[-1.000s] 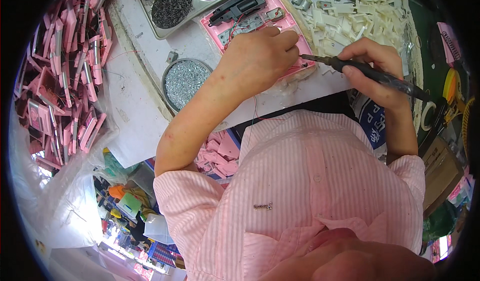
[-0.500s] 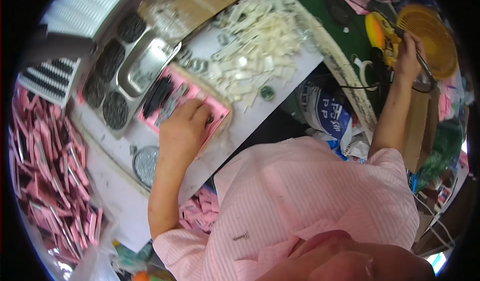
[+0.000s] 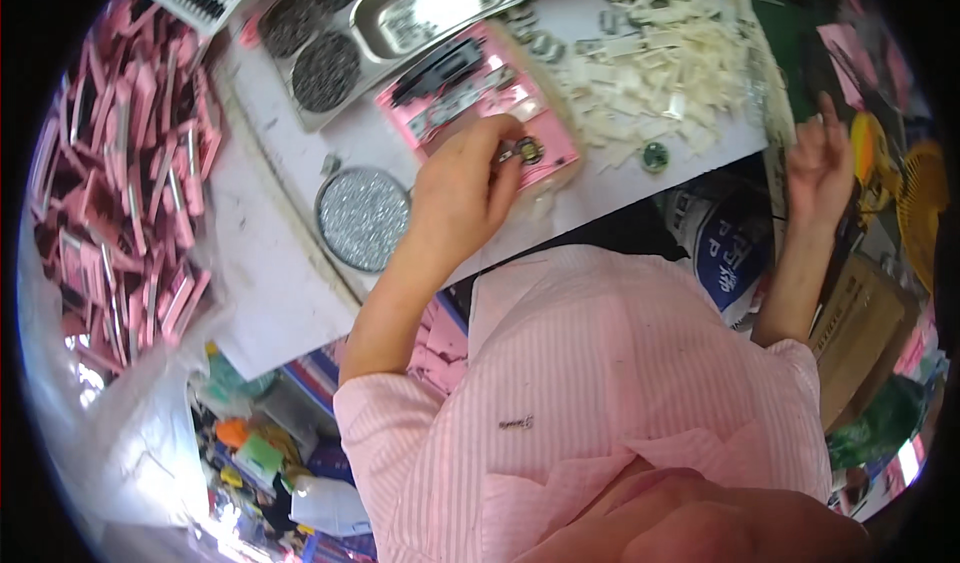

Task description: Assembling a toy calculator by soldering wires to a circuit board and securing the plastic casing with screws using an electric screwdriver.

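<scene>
My left hand [image 3: 458, 191] rests over an open pink plastic casing [image 3: 556, 141] on the white table. Its thumb and fingertips are pinched together at a small round metal-and-dark part [image 3: 530, 150] inside the casing; what lies between them is mostly hidden. Farther in, the casing holds a long black part [image 3: 440, 69] and a grey strip-like piece [image 3: 462, 103]. Out to the right, my right hand [image 3: 820, 175] is raised beyond the table edge. Its index finger stretches out, the other fingers are loosely bent, and no tool shows in it.
Dark small pieces fill the round cups of a metal tray [image 3: 325, 71], beside a shallow metal pan [image 3: 430, 8]. A round dish [image 3: 363, 220] holds silvery bits. White strips [image 3: 665, 58] lie heaped at right, pink casings [image 3: 130, 153] at left. A yellow basket [image 3: 922, 198] stands far right.
The head view has shifted, so the table sits farther up and right. My right hand held a dark pen-like tool and has let go of it. My left hand remains at the casing.
</scene>
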`<state>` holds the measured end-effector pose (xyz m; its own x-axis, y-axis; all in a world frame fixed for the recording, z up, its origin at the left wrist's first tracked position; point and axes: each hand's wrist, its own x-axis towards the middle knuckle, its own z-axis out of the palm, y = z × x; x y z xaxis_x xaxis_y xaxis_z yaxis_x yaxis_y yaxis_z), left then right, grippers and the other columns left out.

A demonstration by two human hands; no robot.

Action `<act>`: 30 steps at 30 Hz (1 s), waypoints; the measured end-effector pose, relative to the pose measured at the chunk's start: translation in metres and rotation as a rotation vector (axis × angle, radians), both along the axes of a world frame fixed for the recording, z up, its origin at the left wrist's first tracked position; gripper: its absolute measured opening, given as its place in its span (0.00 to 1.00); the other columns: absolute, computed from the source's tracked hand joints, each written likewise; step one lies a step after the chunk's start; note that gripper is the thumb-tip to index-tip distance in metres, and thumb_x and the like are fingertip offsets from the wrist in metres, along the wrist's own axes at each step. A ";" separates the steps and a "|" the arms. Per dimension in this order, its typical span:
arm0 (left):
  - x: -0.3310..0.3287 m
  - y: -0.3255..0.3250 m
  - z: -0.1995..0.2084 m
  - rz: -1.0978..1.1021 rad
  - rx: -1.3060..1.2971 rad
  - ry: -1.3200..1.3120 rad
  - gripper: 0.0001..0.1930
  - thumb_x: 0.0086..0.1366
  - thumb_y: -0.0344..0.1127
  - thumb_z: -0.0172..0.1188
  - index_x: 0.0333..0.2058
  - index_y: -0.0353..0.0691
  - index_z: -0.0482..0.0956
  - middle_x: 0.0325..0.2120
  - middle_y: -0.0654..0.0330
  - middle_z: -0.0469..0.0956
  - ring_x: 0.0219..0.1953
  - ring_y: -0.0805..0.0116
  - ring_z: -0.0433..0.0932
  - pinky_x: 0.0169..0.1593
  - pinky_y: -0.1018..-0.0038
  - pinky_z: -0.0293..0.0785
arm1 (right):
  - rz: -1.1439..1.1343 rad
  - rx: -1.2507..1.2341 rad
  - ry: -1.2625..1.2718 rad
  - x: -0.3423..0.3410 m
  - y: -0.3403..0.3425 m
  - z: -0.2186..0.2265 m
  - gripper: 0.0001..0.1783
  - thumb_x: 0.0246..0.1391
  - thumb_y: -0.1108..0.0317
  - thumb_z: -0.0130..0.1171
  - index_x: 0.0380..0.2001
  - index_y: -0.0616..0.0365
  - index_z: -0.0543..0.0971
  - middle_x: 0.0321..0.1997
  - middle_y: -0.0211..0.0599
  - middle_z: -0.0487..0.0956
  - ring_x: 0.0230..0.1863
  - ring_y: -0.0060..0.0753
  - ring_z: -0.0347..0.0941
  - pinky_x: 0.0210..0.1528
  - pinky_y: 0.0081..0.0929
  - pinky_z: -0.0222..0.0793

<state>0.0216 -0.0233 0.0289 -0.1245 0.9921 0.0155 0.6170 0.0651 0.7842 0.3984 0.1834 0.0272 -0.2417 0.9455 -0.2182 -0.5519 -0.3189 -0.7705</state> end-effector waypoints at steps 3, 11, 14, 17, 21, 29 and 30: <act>0.000 -0.009 0.004 0.062 -0.048 -0.047 0.13 0.61 0.25 0.61 0.45 0.38 0.77 0.33 0.54 0.81 0.33 0.56 0.81 0.37 0.64 0.77 | 0.386 0.342 -0.637 -0.093 -0.065 -0.013 0.15 0.59 0.66 0.61 0.48 0.60 0.80 0.34 0.32 0.78 0.31 0.22 0.71 0.35 0.19 0.69; -0.003 0.009 -0.008 0.094 0.322 0.218 0.15 0.56 0.25 0.65 0.43 0.42 0.81 0.42 0.56 0.78 0.36 0.57 0.78 0.39 0.65 0.75 | 0.517 1.402 -1.058 -0.201 -0.084 -0.017 0.17 0.49 0.54 0.68 0.40 0.50 0.85 0.69 0.43 0.68 0.72 0.64 0.52 0.71 0.55 0.51; -0.012 0.033 0.000 0.075 0.381 0.515 0.18 0.48 0.30 0.70 0.41 0.49 0.83 0.50 0.57 0.75 0.51 0.52 0.72 0.52 0.57 0.69 | 0.525 1.406 -1.062 -0.199 -0.086 -0.010 0.16 0.50 0.57 0.68 0.39 0.53 0.85 0.66 0.43 0.71 0.69 0.62 0.56 0.69 0.53 0.55; -0.031 0.046 -0.007 -0.026 0.392 0.687 0.15 0.49 0.34 0.70 0.38 0.51 0.83 0.51 0.58 0.75 0.52 0.54 0.72 0.54 0.57 0.66 | 0.499 1.387 -0.992 -0.201 -0.065 -0.007 0.13 0.50 0.61 0.68 0.38 0.55 0.84 0.55 0.42 0.78 0.60 0.54 0.67 0.61 0.46 0.65; -0.049 0.044 0.006 -0.032 0.362 0.726 0.07 0.51 0.37 0.67 0.31 0.49 0.85 0.48 0.62 0.77 0.51 0.58 0.73 0.55 0.58 0.64 | 0.478 1.282 -0.975 -0.226 -0.039 -0.012 0.12 0.53 0.61 0.65 0.34 0.59 0.82 0.33 0.37 0.82 0.39 0.43 0.77 0.43 0.38 0.73; -0.054 0.035 -0.005 -0.041 0.409 0.621 0.05 0.50 0.36 0.70 0.27 0.47 0.84 0.47 0.62 0.78 0.50 0.59 0.73 0.54 0.58 0.64 | 0.634 1.431 -1.345 -0.266 -0.033 0.002 0.14 0.49 0.57 0.63 0.26 0.57 0.82 0.26 0.44 0.82 0.31 0.51 0.81 0.34 0.47 0.77; -0.053 0.036 -0.007 -0.043 0.420 0.620 0.05 0.50 0.36 0.70 0.27 0.47 0.84 0.47 0.62 0.78 0.50 0.59 0.73 0.54 0.58 0.64 | 0.644 1.443 -1.381 -0.266 -0.034 0.002 0.14 0.50 0.57 0.63 0.27 0.57 0.82 0.26 0.43 0.82 0.31 0.51 0.81 0.34 0.47 0.76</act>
